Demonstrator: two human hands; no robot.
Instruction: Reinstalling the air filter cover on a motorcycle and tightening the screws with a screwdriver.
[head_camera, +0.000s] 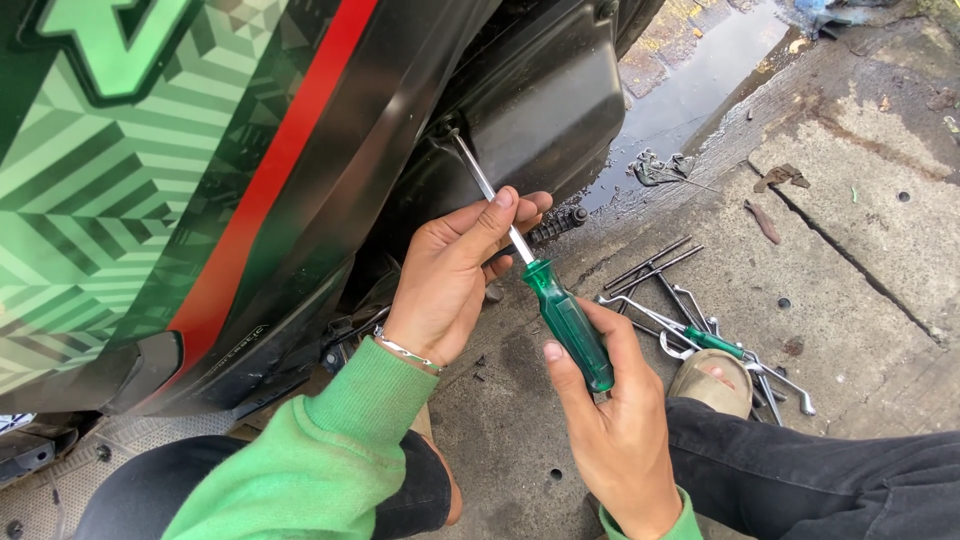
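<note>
Green handle: the screwdriver (566, 322) has a clear green grip and a long steel shaft that runs up and left to the dark body panel (540, 110) of a scooter.
Head view, right hand: the right hand (610, 420) is wrapped around the lower end of the grip, fingers curled closed on it, thumb lying along its side.
Head view, left hand: the left hand (455, 275) pinches the bare shaft just above the grip, thumb and forefinger closed on the metal, the other fingers folded loosely behind.
Tip: the tip (453, 132) sits against a fastener point at the top edge of the black panel; whether a screw head is there, and how far out it stands, is too small to tell.
Progress: judging by the panel, which sits in place against the green and red bodywork (150, 200), the work at this fastener looks under way and not finished; the panel is not yet off.
Ground: spare tools (690, 310) lie in a loose pile on the wet concrete (850, 180), just beside the person's sandalled foot (712, 380), among them a second green-handled driver.
Sleeves: both arms wear green sleeves (320, 450).
</note>
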